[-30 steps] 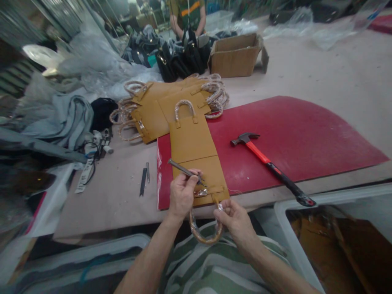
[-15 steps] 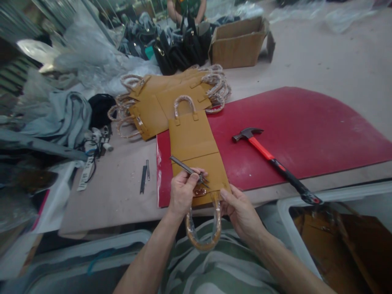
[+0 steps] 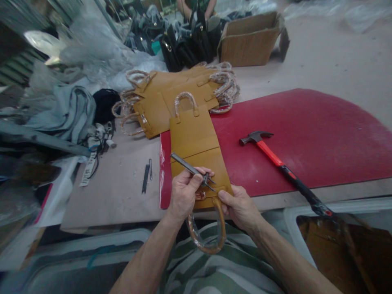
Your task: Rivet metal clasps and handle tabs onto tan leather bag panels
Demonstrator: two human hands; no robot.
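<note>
From the head camera, a white bin (image 3: 367,206) at right holds tan pieces (image 3: 326,245), a second bin (image 3: 128,237) sits at lower left, and a cardboard box (image 3: 245,49) (its inside mostly hidden) stands on the bench (image 3: 113,204). A tan panel (image 3: 196,130) stretches forward from the person: the left hand (image 3: 183,196) pinches a slim metal tool (image 3: 185,163) over its near end, while the right hand (image 3: 241,206) pinches its near corner beside a plastic-wrapped handle (image 3: 223,232).
</note>
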